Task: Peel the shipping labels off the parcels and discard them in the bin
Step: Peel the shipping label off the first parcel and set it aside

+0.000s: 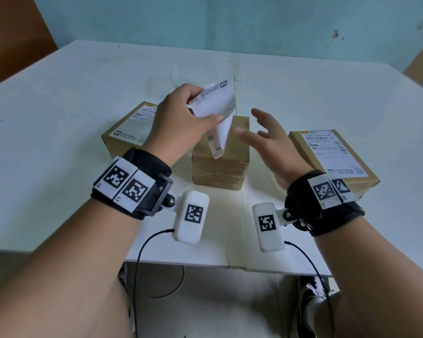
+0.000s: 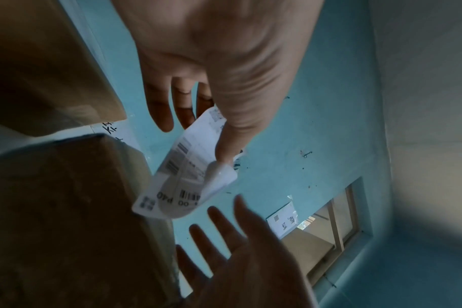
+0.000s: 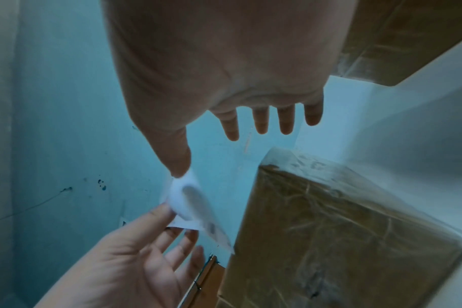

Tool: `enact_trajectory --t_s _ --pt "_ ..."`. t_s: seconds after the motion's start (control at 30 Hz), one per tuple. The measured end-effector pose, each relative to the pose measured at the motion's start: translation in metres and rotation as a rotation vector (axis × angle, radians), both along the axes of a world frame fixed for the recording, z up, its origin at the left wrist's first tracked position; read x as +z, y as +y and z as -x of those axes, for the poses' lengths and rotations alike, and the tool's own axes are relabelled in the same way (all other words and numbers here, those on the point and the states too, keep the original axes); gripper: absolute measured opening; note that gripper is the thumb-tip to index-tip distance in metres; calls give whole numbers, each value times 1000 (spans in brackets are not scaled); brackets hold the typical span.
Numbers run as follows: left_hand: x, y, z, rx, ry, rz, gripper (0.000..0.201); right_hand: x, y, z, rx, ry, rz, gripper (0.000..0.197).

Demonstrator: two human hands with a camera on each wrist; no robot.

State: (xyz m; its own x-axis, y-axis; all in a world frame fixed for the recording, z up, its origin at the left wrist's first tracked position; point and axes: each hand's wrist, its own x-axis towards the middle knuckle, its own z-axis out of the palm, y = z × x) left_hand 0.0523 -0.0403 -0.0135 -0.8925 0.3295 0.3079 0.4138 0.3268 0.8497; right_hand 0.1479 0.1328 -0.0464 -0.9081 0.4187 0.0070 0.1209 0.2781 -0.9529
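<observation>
At the centre of the head view the left hand (image 1: 181, 118) pinches a curled white shipping label (image 1: 216, 111) between thumb and fingers, held up over the tall brown parcel (image 1: 220, 157) in the middle of the white table (image 1: 59, 98). The label's lower tip hangs against the parcel's top front edge; whether it is fully free or sticks there I cannot tell. The right hand (image 1: 269, 142) is just right of the label, fingers spread and straight, holding nothing. Two flatter parcels, one at centre left (image 1: 127, 132) and one at centre right (image 1: 332, 157), have their labels stuck on. No bin shows in any view, so the discard spot is unknown. The likely trouble from here is the adhesive: the label is already rolling over on itself, and its sticky side could cling to the left fingers, or to the right hand if that comes in to help, so it will not drop cleanly. If the tip is attached, a sharp tug could tear the paper or tip the tall, narrow parcel.
</observation>
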Motion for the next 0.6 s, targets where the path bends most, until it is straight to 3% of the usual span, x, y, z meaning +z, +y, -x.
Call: enact_trajectory --t_s 0.13,0.3,0.47,0.6 --pt "-5 5 -4 -8 21 51 59 9 -7 -1 -27 101 27 83" --pt "-5 11 -9 -33 66 91 69 10 -14 0 -37 100 20 86" --pt "-7 13 -12 -52 130 135 70 8 -14 3 -68 74 18 55" --pt "-10 13 -6 -27 137 128 52 12 -12 4 -122 96 84 36"
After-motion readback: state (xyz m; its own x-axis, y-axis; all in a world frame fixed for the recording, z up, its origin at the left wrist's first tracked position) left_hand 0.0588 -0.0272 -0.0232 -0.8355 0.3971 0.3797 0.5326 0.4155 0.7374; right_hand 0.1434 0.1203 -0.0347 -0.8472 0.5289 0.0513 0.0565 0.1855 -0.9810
